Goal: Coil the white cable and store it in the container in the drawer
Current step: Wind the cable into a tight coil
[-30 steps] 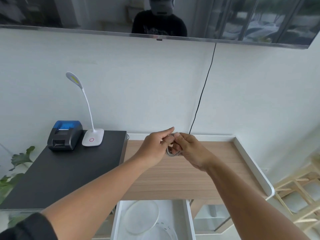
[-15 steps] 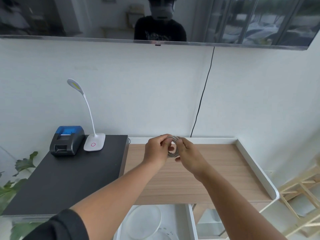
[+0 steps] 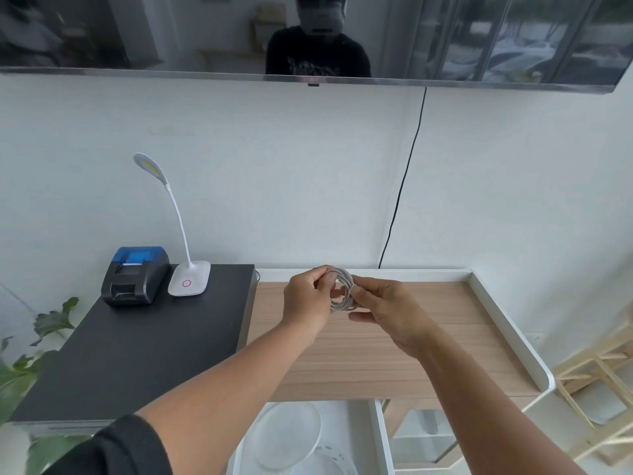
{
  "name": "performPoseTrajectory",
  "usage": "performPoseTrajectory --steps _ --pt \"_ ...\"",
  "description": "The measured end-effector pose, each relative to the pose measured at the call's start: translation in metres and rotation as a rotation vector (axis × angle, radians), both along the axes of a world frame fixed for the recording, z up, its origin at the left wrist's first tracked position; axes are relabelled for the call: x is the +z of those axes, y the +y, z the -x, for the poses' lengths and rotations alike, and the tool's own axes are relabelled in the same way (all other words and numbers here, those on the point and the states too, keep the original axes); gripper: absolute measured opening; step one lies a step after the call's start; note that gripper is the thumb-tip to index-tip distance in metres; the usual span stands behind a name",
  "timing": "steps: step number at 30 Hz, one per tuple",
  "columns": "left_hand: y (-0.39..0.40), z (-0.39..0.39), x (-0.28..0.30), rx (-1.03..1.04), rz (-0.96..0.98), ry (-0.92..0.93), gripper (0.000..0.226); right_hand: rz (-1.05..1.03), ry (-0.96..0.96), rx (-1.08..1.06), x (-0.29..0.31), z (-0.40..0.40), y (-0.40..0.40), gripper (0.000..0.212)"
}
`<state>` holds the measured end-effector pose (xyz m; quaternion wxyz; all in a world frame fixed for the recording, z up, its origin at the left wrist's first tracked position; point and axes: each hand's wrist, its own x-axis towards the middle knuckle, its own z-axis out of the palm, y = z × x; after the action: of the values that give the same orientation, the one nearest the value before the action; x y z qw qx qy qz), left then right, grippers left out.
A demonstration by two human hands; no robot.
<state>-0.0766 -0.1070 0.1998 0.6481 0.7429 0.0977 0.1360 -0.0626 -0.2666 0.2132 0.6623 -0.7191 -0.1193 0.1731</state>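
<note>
head view: both hands' grip holds coiled white cable [image 3: 343, 290]; drawer [image 3: 383, 437] open below.

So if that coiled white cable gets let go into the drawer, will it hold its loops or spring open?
Likely floppy and light: the white cable sits in small tight loops pinched by both hands, left hand and right hand. Nothing visibly ties it, so the loops may loosen once released. It probably won't roll far.

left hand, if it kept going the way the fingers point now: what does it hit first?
The left hand points right, into the coiled white cable it already pinches; just beyond that is the right hand holding the coil's other side. Depth between them is hard to judge.
</note>
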Motion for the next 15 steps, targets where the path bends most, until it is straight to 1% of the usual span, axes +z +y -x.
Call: performPoseTrajectory --steps 3,6,9,11,15 --pt "0.0015 0.0006 -0.0011 0.009 -0.049 0.040 0.016 0.083 -0.029 -0.081 0.0009 0.0006 0.0041 0.018" --pt "0.0027 0.0027 -0.0006 0.013 -0.063 0.056 0.014 0.131 -0.059 -0.165 0.0004 0.0011 0.0058 0.014" --pt "0.0022 0.0042 0.0014 0.006 -0.106 0.045 0.014 0.121 -0.067 -0.135 -0.0003 0.0017 0.0039 0.013" --pt "0.0027 0.0038 0.0024 0.000 -0.125 0.056 0.018 0.108 -0.070 -0.108 -0.0006 0.0017 0.0009 0.012" --pt "0.0039 0.0034 0.0053 -0.005 -0.046 0.107 0.020 0.059 -0.095 -0.078 -0.0005 0.0027 -0.0026 0.017"
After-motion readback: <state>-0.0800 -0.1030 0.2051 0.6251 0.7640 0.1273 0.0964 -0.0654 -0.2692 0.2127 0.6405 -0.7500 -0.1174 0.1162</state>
